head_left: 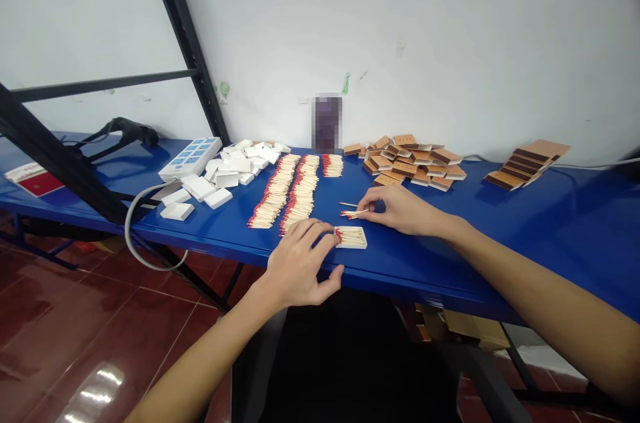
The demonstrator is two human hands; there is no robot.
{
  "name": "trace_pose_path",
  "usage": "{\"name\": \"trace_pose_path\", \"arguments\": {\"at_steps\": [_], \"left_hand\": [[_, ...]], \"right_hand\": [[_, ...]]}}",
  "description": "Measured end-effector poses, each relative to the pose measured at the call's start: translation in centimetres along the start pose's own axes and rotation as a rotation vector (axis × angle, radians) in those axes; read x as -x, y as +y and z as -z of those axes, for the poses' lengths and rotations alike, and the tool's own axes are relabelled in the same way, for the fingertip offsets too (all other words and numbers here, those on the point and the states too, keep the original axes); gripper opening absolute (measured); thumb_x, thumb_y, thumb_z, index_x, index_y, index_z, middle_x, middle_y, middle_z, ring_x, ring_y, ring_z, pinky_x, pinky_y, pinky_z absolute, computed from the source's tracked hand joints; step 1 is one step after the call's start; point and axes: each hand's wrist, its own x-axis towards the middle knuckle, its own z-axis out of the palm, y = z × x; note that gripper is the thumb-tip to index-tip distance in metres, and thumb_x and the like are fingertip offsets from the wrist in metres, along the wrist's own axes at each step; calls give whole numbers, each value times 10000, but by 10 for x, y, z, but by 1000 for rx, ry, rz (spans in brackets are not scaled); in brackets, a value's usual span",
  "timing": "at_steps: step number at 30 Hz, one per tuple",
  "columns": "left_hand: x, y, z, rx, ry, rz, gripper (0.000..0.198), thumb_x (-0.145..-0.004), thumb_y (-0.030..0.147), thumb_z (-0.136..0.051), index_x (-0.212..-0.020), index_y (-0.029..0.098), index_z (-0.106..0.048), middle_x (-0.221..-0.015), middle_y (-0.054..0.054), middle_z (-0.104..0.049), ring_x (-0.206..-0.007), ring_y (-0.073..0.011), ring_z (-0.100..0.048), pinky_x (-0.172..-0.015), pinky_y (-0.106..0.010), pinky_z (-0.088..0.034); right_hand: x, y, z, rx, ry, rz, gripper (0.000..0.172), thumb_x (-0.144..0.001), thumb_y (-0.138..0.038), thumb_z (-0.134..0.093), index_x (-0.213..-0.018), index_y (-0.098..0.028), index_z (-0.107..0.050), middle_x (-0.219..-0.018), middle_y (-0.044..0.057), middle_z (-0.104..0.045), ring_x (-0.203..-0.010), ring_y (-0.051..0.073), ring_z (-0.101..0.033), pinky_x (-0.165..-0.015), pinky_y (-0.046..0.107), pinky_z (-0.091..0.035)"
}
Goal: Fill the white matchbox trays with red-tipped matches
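Matches (353, 212) in right hand (400, 210), tray (352, 237) at left hand (299, 264)

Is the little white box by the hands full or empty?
Full, or nearly: matches lie side by side across the open box, red tips at its left end. The left hand touches its edge.

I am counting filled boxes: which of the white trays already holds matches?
The tray of matches beside the left hand, alone at the front; the other trays, piled farther left, look empty.
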Motion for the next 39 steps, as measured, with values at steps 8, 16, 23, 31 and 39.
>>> {"name": "trace_pose_path", "arguments": {"at_steps": [8, 16, 23, 31, 39], "left_hand": [[0, 0, 0, 25, 17, 19, 314, -811, 333, -585, -1082, 174, -574, -1149, -108, -636, -1085, -272, -566, -978, -418, -459], [1, -1, -4, -25, 1, 20, 468, -838, 354, -569, -1255, 145, -532, -1250, -122, -632, -1212, -290, -543, -1066, -440, -410], [1, -1, -4, -45, -11, 2, 477, -839, 360, -581, -1255, 129, -563, -1227, -117, -640, -1166, -288, -551, -1047, -452, -437], [1, -1, -4, -52, -17, -4, 456, -841, 364, -576, -1222, 114, -598, -1213, -128, -638, -1139, -294, -547, -1030, -459, -448], [1, -1, -3, -42, -27, -9, 449, -833, 374, -583, -1205, 123, -604, -1239, -132, -631, -1158, -302, -543, -1039, -472, -435]], "right_hand": [[11, -22, 21, -122, -97, -3, 319, -809, -487, -645, -866, -188, -743, -830, 59, -709, -730, 176, -598, -675, 300, -450], [11, -34, 16, -86, -183, 19, 313, -812, -464, -638, -846, -172, -743, -761, 40, -676, -615, 128, -521, -586, 272, -393], [11, -37, 14, -120, -209, 2, 421, -813, -561, -622, -902, -168, -741, -680, 29, -645, -585, 131, -533, -564, 266, -391], [14, -30, 24, -249, -291, -130, 448, -775, -572, -656, -982, -177, -698, -731, 42, -711, -663, 172, -647, -631, 282, -475], [14, -38, 23, -360, -355, -135, 338, -762, -519, -684, -840, -190, -682, -747, 49, -733, -695, 193, -688, -652, 295, -509]]}}
